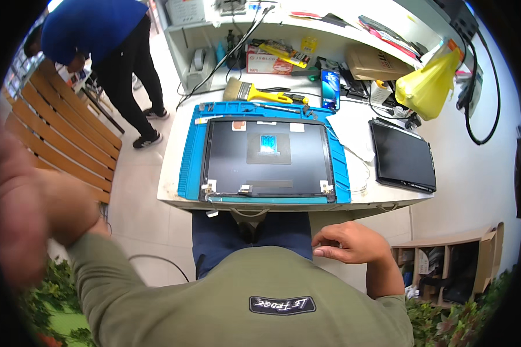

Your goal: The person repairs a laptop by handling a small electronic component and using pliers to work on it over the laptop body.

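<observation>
A dark, flat, rectangular panel lay on a blue mat with a ribbed left edge, which covered the middle of the smooth white surface. The panel had a thin black frame, small pale stickers along its far edge, a matte grey square with a shiny blue patch at its centre, and metallic pieces at its two near corners. The right hand hung apart from it, nearer the body, its fingers loosely curled and released, holding nothing that could be seen. The left hand was raised at the far left, large and blurred, and whether its fingers were clenched or grasping anything could not be told. To the right of the mat sat a second glossy black slab; behind it hung a crinkled yellow plastic bag. A bristle brush with a yellow handle and an upright-facing smooth phone lay beyond the panel.
</observation>
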A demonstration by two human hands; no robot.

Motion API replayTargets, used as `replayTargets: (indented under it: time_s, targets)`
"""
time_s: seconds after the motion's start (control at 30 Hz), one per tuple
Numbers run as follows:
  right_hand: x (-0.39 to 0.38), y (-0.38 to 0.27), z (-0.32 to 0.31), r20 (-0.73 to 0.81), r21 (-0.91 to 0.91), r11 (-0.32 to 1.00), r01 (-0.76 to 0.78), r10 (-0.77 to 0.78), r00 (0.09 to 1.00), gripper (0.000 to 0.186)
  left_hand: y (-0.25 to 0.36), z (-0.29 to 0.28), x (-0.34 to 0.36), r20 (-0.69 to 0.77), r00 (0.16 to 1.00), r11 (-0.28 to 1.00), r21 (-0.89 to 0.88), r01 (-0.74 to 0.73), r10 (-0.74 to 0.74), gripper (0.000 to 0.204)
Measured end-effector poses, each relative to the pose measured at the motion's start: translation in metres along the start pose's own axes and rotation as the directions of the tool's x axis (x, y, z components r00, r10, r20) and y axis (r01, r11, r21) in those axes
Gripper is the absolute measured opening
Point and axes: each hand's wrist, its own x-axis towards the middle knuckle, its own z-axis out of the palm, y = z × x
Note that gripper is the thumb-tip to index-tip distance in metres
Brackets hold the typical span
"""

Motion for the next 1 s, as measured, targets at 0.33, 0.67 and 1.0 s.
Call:
replayTargets:
  time_s: [0.33, 0.67, 1.0]
  targets:
    - [-0.016, 0.029, 0.009, -0.502, 0.176, 0.981, 0.083, 0.017, 0.865, 0.021, 0.016, 0.018, -0.215, 0.797, 0.339, 0.361, -0.165, 0.918, -0.5, 0.031]
    - [0.071, 0.092, -0.016, -0.838, 0.052, 0.972, -0.229, 0.167, 0.52, 0.022, -0.068, 0.164, -0.245, 0.76, 0.268, 0.612, 0.208, 0.763, -0.592, 0.037]
    - [0.104, 0.111, -0.02, -0.866, 0.135, 0.893, -0.428, 0.317, 0.388, 0.027, -0.072, 0.178, -0.26, 0.678, 0.13, 0.507, 0.393, 0.767, -0.723, 0.049]
